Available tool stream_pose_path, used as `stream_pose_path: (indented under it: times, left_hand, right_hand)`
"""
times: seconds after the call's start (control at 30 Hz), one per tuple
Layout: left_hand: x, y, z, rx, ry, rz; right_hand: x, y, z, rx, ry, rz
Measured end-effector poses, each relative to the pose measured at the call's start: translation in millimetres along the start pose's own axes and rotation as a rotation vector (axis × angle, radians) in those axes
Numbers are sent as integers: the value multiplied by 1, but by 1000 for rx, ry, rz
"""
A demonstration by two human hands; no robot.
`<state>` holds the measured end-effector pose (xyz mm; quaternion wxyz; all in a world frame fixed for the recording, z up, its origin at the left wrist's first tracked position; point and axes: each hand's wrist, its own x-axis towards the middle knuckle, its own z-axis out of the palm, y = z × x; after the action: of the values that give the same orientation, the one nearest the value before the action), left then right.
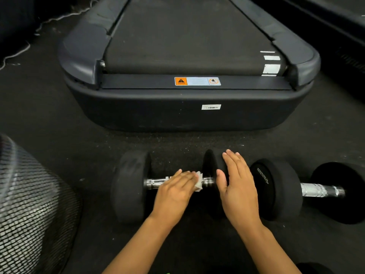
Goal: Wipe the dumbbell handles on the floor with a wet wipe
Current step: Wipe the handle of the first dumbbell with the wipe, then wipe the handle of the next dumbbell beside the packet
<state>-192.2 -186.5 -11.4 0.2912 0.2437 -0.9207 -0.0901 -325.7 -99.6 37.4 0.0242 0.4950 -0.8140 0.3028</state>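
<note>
Left hand (175, 191) presses wipe (199, 181) on near dumbbell (130, 186) handle, grip flat | right hand (238, 186) open, steadies its weight | second dumbbell (320, 190) on floor, unwiped | risk: dumbbell rolls if right hand lifts

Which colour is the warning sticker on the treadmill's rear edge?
The warning sticker is orange at left, pale blue elsewhere; head view.

Dim, shadowy; blurred, warped wide-angle edges

The left hand (173, 191) presses a white wet wipe (199, 181) on the near dumbbell's chrome handle (156, 182); at its 3 o'clock, the right hand (238, 186) lies flat on the weight head (212, 165).
</note>
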Motion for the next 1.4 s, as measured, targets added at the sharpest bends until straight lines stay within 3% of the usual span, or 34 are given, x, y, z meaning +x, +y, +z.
stream_pose_path:
  times: [0.37, 0.53, 0.63, 0.87, 1.2, 1.3, 1.4]
  left_hand:
    - [-1, 0, -3, 44, -26, 23]
    - [14, 16, 4, 46, -120, 77]
    - [8, 8, -11, 47, -118, 34]
    - [-5, 17, -73, 100, -6, -23]
    - [-42, 29, -110, 41, -106, -49]
    - [-57, 39, -115, -10, -160, -108]
    - [-73, 54, -119, -64, -151, -160]
  right_hand:
    - [1, -1, -2, 5, -10, 2]
    - [2, -3, -4, -35, -55, -3]
    - [2, -4, -18, -20, -133, -41]
    - [-29, -44, -37, -74, -130, -293]
    - [-43, -64, -32, 17, -291, -442]
    - [-58, -58, -38, 185, -271, -373]
    - [-79, -40, -56, 399, -195, -162]
